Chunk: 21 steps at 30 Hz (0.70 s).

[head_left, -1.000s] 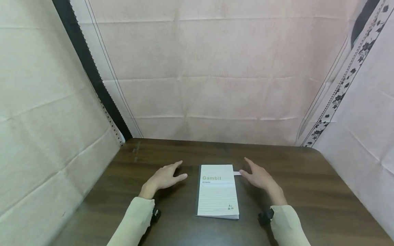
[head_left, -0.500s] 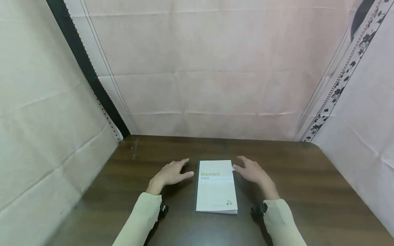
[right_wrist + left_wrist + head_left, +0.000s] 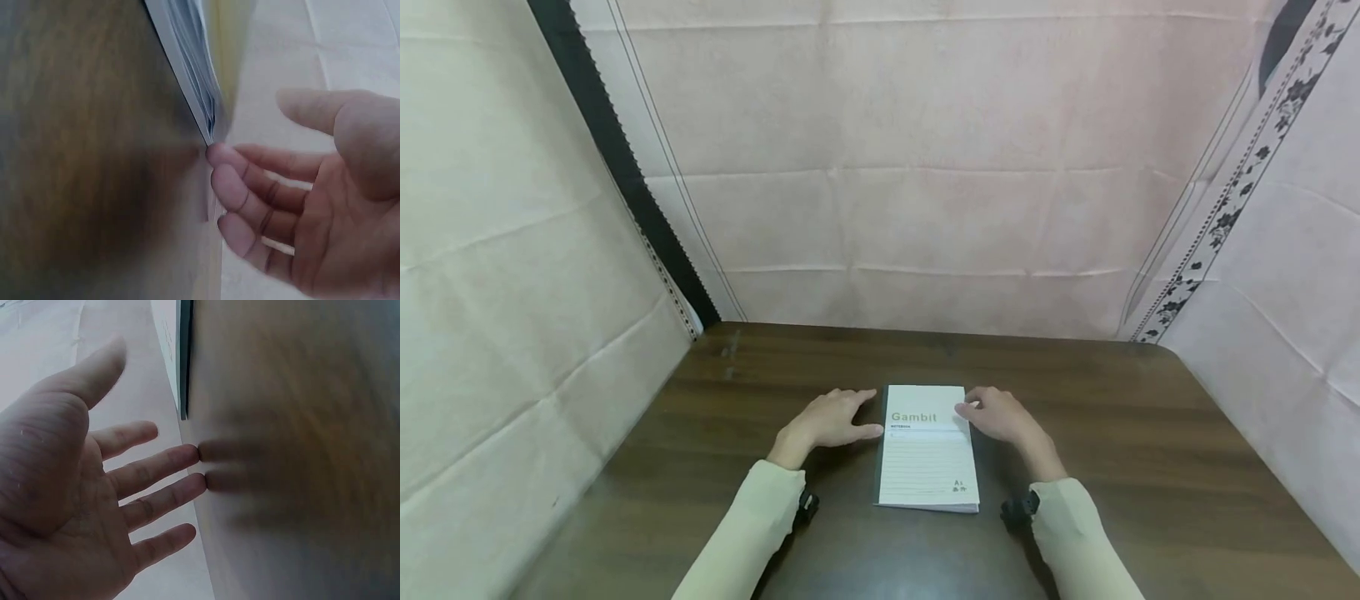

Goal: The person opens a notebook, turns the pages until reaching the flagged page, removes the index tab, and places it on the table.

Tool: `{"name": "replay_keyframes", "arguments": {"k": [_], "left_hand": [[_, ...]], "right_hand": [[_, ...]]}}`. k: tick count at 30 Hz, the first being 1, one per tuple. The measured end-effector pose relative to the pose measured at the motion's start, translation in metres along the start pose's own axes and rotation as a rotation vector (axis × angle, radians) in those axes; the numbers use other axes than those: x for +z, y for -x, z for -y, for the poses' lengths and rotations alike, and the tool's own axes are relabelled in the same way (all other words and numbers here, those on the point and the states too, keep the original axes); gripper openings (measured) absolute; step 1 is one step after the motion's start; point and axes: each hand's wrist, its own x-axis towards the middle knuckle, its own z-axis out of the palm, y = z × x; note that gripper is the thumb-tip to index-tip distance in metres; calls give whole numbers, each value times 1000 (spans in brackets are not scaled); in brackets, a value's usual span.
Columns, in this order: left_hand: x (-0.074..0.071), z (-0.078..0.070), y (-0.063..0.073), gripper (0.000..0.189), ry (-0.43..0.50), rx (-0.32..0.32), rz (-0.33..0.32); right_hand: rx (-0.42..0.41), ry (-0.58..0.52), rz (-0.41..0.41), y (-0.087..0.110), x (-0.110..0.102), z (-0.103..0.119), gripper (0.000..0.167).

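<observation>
A white notebook [image 3: 928, 458] with "Gambit" on its cover and a dark spine on its left lies flat on the table in the head view. My left hand [image 3: 829, 421] is spread just left of the spine, thumb tip right at it. In the left wrist view, straight fingers [image 3: 156, 469] point down at the tabletop beside the notebook's edge [image 3: 185, 356]. At the upper right edge is my right hand [image 3: 1006, 417]. The right wrist view has its bent fingertips [image 3: 230, 187] by the corner of the loose pages [image 3: 187, 50], while the thumb [image 3: 312, 107] stands apart.
The brown wooden table [image 3: 1150, 467] extends around the notebook. White cloth sheets hang behind it [image 3: 925, 208] and at the left [image 3: 535, 292] and right sides. Dark wrist devices show below both sleeves.
Both hands have moved inward toward the notebook. My right fingers have bent and come to its right edge, covering the pale tab that stuck out there. The head view has shifted slightly.
</observation>
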Motion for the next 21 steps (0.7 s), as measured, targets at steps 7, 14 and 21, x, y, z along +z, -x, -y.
{"name": "replay_keyframes", "arguments": {"k": [7,14,21], "left_hand": [[-3,-9,-1,76,-64,20,38],[-1,-14,1,75,-99,7,129],[6,-19,5,75,-139,3,158]], "right_hand": [[91,-2,73,0,-3,5,35],[113,20,80,1,-1,8,28],[127,18,66,5,1,9,25]]}}
